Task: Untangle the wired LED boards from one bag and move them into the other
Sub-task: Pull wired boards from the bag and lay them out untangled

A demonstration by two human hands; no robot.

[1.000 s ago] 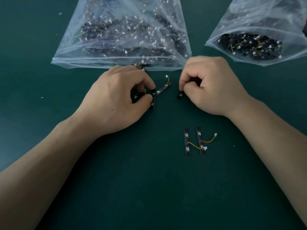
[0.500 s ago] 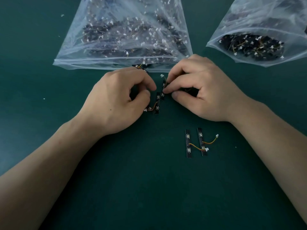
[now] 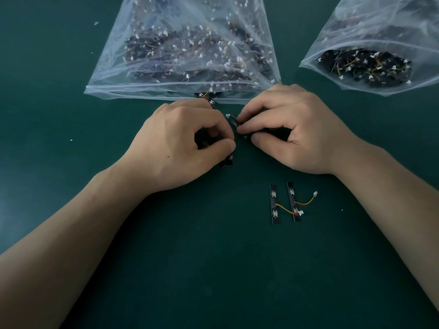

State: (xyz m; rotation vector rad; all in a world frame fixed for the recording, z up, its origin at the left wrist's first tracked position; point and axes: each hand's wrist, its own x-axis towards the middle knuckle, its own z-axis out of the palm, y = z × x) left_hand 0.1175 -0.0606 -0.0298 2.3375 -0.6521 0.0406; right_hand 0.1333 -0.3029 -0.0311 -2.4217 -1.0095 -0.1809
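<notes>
Right hand [image 3: 292, 131] is closing in on left hand [image 3: 180, 143] versus last frame: left pinching an LED board [image 3: 228, 160], right pinching its looped wire [image 3: 234, 121], just before the fuller bag [image 3: 147, 87]; should be pulling slowly, feeding connector [image 3: 227, 114] through

From my remote seat, this looks like an electronics workbench: a dark green work mat [image 3: 213, 269] fills my view. A large bag [image 3: 142, 90] and a smaller bag [image 3: 380, 24], both clear plastic, sit crammed with wired LED boards [image 3: 363, 65], and two loose boards [image 3: 274, 205] lie on the mat
</notes>
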